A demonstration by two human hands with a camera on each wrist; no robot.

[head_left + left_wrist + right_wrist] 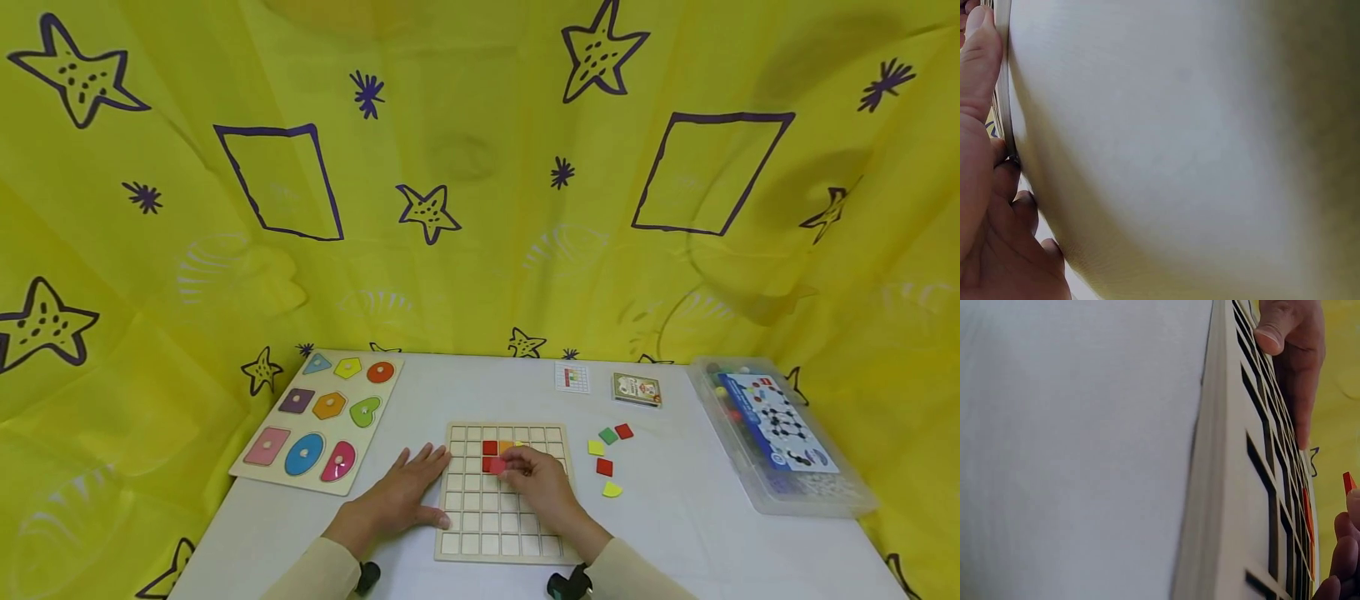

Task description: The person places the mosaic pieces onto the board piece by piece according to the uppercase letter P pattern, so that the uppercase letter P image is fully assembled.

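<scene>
A wooden grid board (472, 522) lies on the white table, with red tiles (490, 447) and an orange tile (506, 447) set in its upper cells. Part of a yellow piece shows beside the right hand's fingers. My right hand (543, 492) pinches a red square tile (497, 466) between thumb and fingertips, over the board close to the red ones. In the right wrist view this tile (1349, 482) stands tilted above the grid. My left hand (401, 493) rests with straight, spread fingers at the board's left edge, thumb touching its side.
Right of the board lie several loose pieces: red (604, 467), green (608, 436) and yellow (612, 490). A shape puzzle board (258, 475) is at the left. Behind are a pattern card (572, 377) and a small card box (637, 389). A plastic case (780, 496) stands far right.
</scene>
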